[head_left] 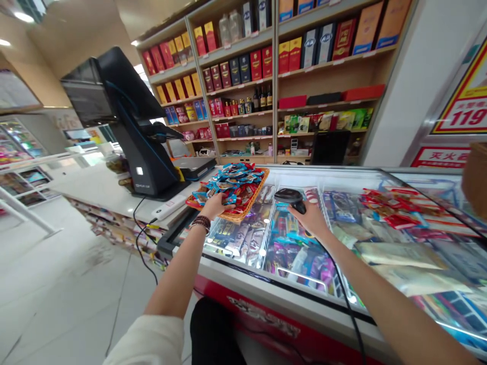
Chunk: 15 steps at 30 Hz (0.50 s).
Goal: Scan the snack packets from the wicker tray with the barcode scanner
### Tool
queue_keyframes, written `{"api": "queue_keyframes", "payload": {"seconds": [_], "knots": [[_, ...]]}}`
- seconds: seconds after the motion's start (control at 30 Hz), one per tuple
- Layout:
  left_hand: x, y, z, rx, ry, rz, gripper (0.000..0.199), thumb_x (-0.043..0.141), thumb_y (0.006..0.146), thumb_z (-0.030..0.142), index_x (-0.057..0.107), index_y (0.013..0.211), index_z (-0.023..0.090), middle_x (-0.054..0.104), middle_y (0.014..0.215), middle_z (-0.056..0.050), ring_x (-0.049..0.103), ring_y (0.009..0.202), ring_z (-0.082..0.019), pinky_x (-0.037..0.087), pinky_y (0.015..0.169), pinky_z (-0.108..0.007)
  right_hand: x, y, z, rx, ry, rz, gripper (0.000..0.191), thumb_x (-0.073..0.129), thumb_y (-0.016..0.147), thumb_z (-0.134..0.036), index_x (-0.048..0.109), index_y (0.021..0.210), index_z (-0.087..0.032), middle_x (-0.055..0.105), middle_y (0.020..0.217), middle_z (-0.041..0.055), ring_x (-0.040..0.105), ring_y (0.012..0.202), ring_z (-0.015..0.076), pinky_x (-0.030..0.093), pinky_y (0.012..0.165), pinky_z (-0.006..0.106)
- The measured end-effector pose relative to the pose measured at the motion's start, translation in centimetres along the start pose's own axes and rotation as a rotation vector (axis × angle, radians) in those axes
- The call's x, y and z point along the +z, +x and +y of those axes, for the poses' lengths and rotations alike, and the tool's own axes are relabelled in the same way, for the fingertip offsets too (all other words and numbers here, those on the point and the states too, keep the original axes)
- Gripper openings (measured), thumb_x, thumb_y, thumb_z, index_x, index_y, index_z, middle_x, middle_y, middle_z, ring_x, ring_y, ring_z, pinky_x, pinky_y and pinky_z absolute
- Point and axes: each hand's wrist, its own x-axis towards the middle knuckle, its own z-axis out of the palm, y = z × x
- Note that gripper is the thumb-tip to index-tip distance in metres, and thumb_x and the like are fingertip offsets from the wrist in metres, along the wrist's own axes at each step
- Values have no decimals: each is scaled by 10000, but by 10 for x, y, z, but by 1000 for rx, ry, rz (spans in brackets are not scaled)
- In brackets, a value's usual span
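A shallow orange wicker basket (249, 212) heaped with blue and red snack packets (238, 177) rests on the glass-topped freezer, beside the counter. My left hand (215, 206), with a beaded bracelet on its wrist, lies at the basket's near left edge, fingers at the packets; whether they grip the rim or a packet is unclear. To the right, my right hand (311, 219) is wrapped round a black handheld scanner (289, 196) above the freezer glass. The scanner's head points left, and its cable hangs down beside my right forearm.
A black point-of-sale terminal (146, 147) stands on the white counter (99, 185) at left. More red packets (399, 207) lie on the freezer (266, 289) at right, near a cardboard box (475, 177). Shelves of boxed bottles (239, 71) line the back. A black cable (140, 248) hangs off the counter.
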Motion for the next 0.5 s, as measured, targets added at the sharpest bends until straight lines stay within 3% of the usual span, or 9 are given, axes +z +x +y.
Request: {"api": "queue_keyframes", "payload": {"seconds": [0.1,0.17,0.37,0.5], "knots": [[-3,2,12,18,105,-76,422,640,863,416,674,1211,179,712,1186,-159,664,1089,-303,480,922,-342,0,-1,-2,3,-43,3,348,561,844,-536,643,859,-198,642,576,33,620,574,217,373,543,282],[-3,2,22,13,159,-67,327,524,929,315,699,1167,174,727,1143,-167,675,1070,-301,478,912,-355,0,-2,-3,-6,-65,4,356,556,848,-538,647,860,-194,654,600,42,620,588,218,364,544,283],[-2,-5,60,-54,187,161,363,366,976,233,683,1143,177,739,999,-178,701,949,-277,471,819,-336,0,-6,-6,-16,-57,5,340,556,840,-531,640,824,-202,636,577,37,620,592,222,356,552,290],[5,6,98,-2,-110,344,325,388,991,295,692,1030,187,733,879,-135,684,859,-239,441,756,-287,-6,-9,-5,11,47,18,341,574,810,-557,602,809,-217,583,500,1,602,515,212,382,536,292]]}}
